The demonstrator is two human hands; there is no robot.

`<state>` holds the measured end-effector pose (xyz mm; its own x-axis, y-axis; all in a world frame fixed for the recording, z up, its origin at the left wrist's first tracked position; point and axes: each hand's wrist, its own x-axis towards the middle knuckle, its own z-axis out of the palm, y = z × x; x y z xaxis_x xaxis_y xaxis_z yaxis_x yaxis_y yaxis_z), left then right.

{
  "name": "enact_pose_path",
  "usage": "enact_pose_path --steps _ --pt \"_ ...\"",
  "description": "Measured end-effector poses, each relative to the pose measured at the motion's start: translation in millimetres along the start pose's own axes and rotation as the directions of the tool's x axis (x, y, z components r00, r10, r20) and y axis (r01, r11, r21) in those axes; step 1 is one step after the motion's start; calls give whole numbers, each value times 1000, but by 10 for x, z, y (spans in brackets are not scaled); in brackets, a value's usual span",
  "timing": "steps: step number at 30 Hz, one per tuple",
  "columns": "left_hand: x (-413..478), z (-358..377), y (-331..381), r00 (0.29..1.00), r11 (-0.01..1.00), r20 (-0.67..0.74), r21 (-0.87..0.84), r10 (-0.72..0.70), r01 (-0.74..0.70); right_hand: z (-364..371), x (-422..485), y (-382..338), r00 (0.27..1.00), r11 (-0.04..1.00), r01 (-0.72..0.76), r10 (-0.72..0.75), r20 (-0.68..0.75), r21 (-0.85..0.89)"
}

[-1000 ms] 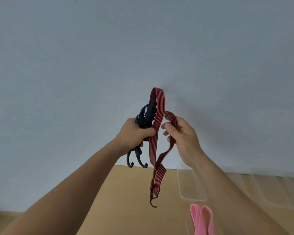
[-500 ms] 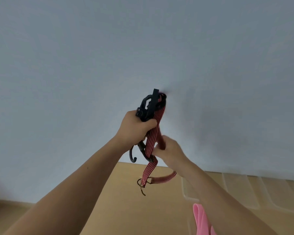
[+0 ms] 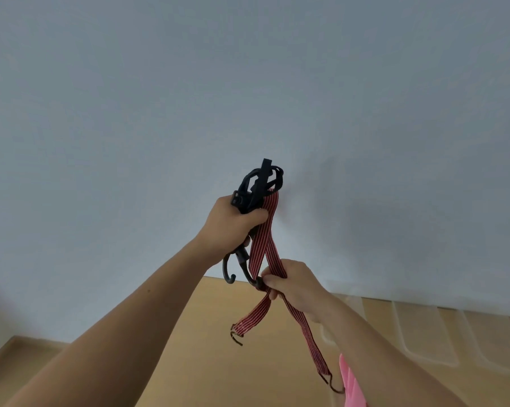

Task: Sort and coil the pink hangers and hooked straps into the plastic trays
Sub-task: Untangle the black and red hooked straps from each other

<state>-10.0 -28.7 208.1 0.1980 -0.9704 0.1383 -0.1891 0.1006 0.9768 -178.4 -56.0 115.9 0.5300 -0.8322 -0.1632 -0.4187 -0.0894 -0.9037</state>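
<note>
Blue-grey wall [image 3: 248, 83] behind | left hand [image 3: 233, 227] grips black strap bundle [image 3: 259, 182] | right hand [image 3: 295, 282] pinches red strap [image 3: 261, 245] below

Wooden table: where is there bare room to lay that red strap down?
Bare wood lies on the table between the left forearm and the dangling ends of the red striped strap. The right side is crowded: clear plastic trays along the wall, a pink hanger beside the right forearm.
</note>
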Motion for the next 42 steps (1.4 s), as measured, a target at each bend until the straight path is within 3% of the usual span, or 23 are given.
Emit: enact_pose_path --steps 5,9,13,20,24,29,35,39,42 --pt "29 -75 72 1000 998 -7 -67 6 -6 6 -44 46 998 992 41 -47 42 122" --pt "31 -50 112 1000 997 -4 -66 31 -31 33 -56 50 995 973 -13 -9 96 228" --pt "12 -6 66 1000 998 3 -55 22 -22 57 -47 -98 992 937 117 -95 -85 330" --pt "-8 82 90 997 992 43 -113 58 -52 42 -112 -541 892 799 425 -289 -348 426" --pt "5 46 98 997 991 32 -119 73 -69 19 -114 -620 882 775 447 -298 -365 446" --pt "0 6 67 999 989 37 -141 39 -33 27 -136 -670 892 803 446 -362 -270 396" --pt "-55 -65 -16 998 990 69 -144 5 5 36 -81 -662 869 866 417 -290 -402 277" --pt "-132 -96 -237 999 979 37 -202 -29 36 -60 -73 -717 870 779 434 -233 -435 452" --pt "-226 -40 -383 978 985 207 -157 -32 66 -150 -72 -784 898 641 416 -174 -405 645"
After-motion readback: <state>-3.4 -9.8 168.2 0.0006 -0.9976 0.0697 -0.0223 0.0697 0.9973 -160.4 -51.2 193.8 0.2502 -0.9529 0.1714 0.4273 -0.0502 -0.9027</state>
